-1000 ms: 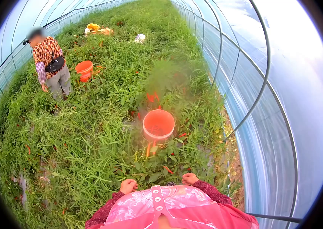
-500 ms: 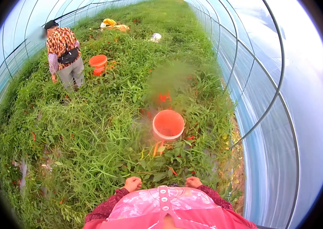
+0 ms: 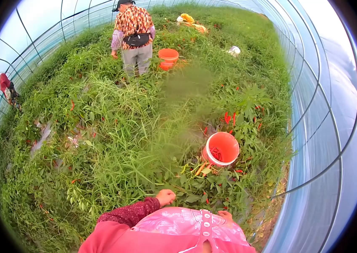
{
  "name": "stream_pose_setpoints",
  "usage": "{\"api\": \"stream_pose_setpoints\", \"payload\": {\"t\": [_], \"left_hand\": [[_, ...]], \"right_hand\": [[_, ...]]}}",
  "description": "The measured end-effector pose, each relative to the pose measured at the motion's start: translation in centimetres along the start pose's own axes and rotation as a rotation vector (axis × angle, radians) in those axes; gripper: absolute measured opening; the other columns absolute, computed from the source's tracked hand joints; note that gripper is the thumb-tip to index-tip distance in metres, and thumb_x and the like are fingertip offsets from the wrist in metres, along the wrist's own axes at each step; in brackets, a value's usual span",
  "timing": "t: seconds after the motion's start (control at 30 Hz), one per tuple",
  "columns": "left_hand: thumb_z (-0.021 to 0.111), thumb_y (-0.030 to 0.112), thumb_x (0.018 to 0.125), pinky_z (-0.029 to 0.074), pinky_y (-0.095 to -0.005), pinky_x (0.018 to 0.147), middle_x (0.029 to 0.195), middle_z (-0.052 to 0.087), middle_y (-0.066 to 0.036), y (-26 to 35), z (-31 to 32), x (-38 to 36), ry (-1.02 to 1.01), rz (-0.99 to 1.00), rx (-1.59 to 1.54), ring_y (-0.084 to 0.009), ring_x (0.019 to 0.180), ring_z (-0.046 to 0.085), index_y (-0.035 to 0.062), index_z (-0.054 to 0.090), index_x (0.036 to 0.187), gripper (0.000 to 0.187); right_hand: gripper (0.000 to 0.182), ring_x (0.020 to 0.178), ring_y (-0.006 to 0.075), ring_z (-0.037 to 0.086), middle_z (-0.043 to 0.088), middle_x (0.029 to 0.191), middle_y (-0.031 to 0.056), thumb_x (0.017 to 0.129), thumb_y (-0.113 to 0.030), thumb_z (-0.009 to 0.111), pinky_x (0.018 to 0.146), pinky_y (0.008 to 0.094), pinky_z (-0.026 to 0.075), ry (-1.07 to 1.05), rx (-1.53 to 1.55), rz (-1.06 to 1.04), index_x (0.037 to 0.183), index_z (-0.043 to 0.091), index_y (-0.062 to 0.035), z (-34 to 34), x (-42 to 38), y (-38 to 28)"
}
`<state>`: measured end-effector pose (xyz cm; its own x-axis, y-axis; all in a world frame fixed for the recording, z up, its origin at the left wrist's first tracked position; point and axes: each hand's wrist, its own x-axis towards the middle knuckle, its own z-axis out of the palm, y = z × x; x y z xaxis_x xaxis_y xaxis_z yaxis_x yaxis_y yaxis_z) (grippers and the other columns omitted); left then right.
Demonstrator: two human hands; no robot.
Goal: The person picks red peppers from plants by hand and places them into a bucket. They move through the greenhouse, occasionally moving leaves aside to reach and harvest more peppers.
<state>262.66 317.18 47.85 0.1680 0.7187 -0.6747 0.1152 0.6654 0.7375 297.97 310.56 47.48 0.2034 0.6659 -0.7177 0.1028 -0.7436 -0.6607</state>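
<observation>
My left hand (image 3: 165,197) is in front of my body at the bottom centre, with its fingers curled; whatever they hold, if anything, is too small to make out. Partly hidden behind the pink apron (image 3: 174,217), my right hand (image 3: 225,215) shows only in part, and its fingers cannot be made out. Green plants lie just beyond both hands. A red bucket (image 3: 232,147) with a pale rim stands among them, ahead and to the right, with red peppers (image 3: 215,153) at its bottom. More red peppers (image 3: 228,117) hang on plants behind it.
A person in a patterned vest (image 3: 134,21) stands ahead beside another red bucket (image 3: 168,54). A second person (image 3: 5,83) bends at the far left. Yellow and white sacks (image 3: 187,19) lie farther back. Metal hoops and plastic sheeting (image 3: 313,168) run along the right.
The view has swung left, so the bucket and the vested person appear farther right. The second person has come into fuller view. My right hand is now more hidden by the apron.
</observation>
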Motion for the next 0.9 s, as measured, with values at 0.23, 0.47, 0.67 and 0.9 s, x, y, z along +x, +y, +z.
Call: {"api": "stream_pose_setpoints", "payload": {"t": [0.23, 0.47, 0.67, 0.9], "left_hand": [[0.054, 0.021, 0.081, 0.045, -0.0253, 0.049, 0.067, 0.058, -0.003, 0.4, -0.4, -0.4, 0.057, 0.054, 0.081, -0.0105, 0.056, 0.053, 0.0037, 0.06, 0.088, 0.02], [0.053, 0.021, 0.08, 0.048, -0.0272, 0.054, 0.074, 0.06, -0.004, 0.6, -1.5, -1.0, 0.116, 0.032, 0.064, -0.0133, 0.063, 0.057, 0.0047, 0.06, 0.087, 0.019], [0.055, 0.016, 0.075, 0.048, -0.0292, 0.054, 0.075, 0.062, -0.004, -0.2, -1.4, -1.6, 0.122, 0.037, 0.11, -0.0139, 0.061, 0.058, 0.0068, 0.061, 0.086, 0.016], [0.056, 0.01, 0.069, 0.048, -0.03, 0.052, 0.072, 0.061, -0.006, -1.5, -0.4, -0.9, 0.221, 0.103, 0.239, -0.0155, 0.056, 0.058, 0.0068, 0.062, 0.086, 0.018]], "right_hand": [[0.029, 0.075, 0.0212, 0.062, 0.063, 0.088, 0.0143, 0.077, -0.01, 0.059, 0.067, 0.0312, 0.05, -0.104, -0.299, -0.185, 0.102, 0.057, 0.0043, -5.4, 18.4, 16.8], [0.029, 0.075, 0.0208, 0.062, 0.063, 0.088, 0.0138, 0.077, -0.01, 0.059, 0.067, 0.031, 0.05, -0.2, -0.318, -0.127, 0.102, 0.057, 0.0044, 0.4, 18.9, 6.6], [0.029, 0.075, 0.0204, 0.061, 0.063, 0.087, 0.0134, 0.076, -0.009, 0.06, 0.067, 0.0308, 0.05, -0.237, -0.327, -0.128, 0.102, 0.057, 0.0044, 2.7, 18.8, 3.2], [0.03, 0.074, 0.02, 0.061, 0.063, 0.087, 0.0129, 0.076, -0.009, 0.06, 0.066, 0.0306, 0.05, -0.233, -0.315, -0.115, 0.102, 0.057, 0.0044, 1.9, 18.4, 3.5]]}}
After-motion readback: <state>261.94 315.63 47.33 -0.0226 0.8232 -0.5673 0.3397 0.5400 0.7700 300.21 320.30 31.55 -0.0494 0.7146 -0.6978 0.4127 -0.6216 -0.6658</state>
